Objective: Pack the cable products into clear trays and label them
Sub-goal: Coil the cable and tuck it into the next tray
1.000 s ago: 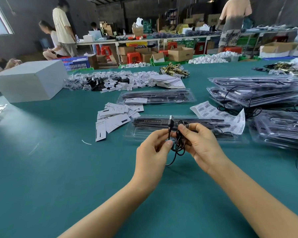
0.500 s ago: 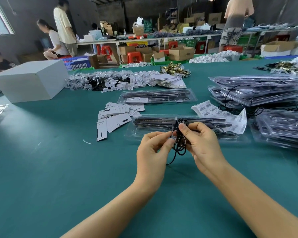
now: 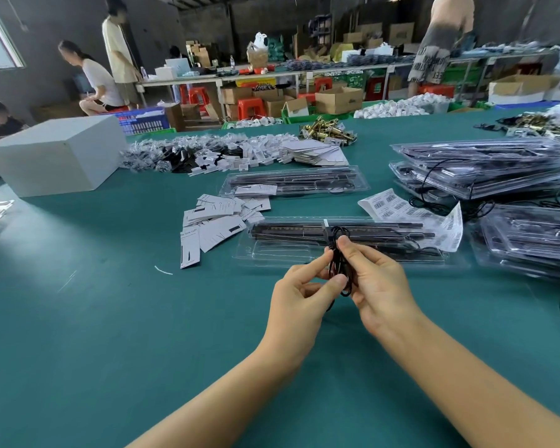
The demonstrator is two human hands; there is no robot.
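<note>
Both hands, left hand [image 3: 299,291] and right hand [image 3: 374,279], pinch the coiled black cable [image 3: 337,253] with curled fingers [image 3: 338,281]; a loosened pinch could let it unravel before reaching the clear tray [image 3: 272,253] just beyond.

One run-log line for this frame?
left hand: pinches coiled cable | right hand: grips same | clear tray: open behind hands

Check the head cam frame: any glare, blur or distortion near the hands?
Head view: wide-angle bowing of the table edges; hands and coiled black cable reasonably sharp; glare on the clear tray and the tray stacks at right; background people soft.
</note>
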